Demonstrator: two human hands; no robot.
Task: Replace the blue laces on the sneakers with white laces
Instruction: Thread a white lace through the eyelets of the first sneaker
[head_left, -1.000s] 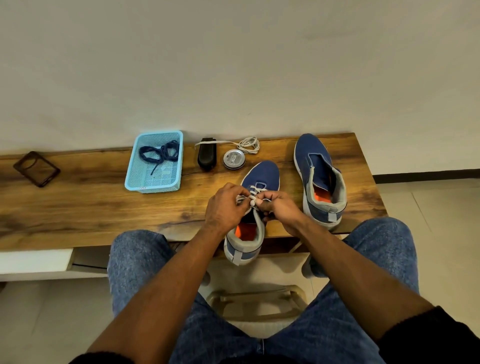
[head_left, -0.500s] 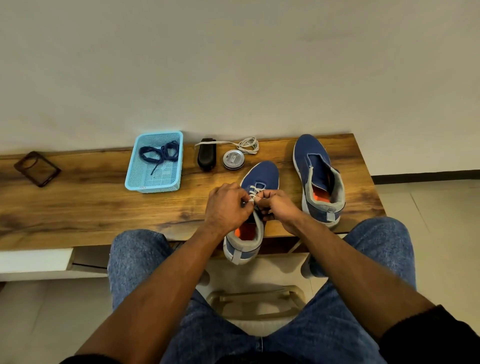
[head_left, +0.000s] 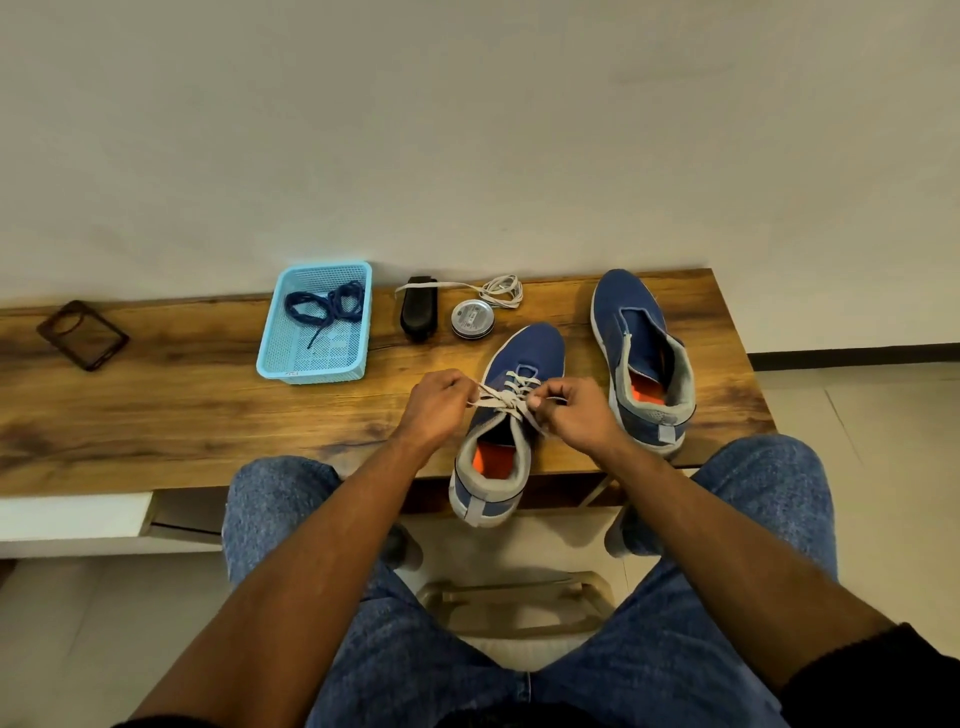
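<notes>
A blue sneaker (head_left: 527, 351) with grey collar lies on the wooden table (head_left: 182, 415), its heel hanging over the front edge. A white lace (head_left: 506, 397) runs through its eyelets. My left hand (head_left: 436, 408) pinches one end of that lace at the shoe's left, and my right hand (head_left: 576, 415) pinches the other end at its right; the ends cross over the tongue. A second blue sneaker (head_left: 639, 353) without a lace stands to the right. Another white lace (head_left: 501, 291) lies coiled near the wall. Blue laces (head_left: 324, 306) lie in a light blue basket (head_left: 311, 371).
A black brush (head_left: 418, 309) and a round tin (head_left: 471, 318) sit behind the laced sneaker. A dark phone case (head_left: 83, 335) lies at the far left. My knees in jeans are under the table's front edge, with a stool (head_left: 514, 608) between them.
My hands have moved apart from over the tongue, drawing the white lace ends out sideways so the crossed lace now shows between them.
</notes>
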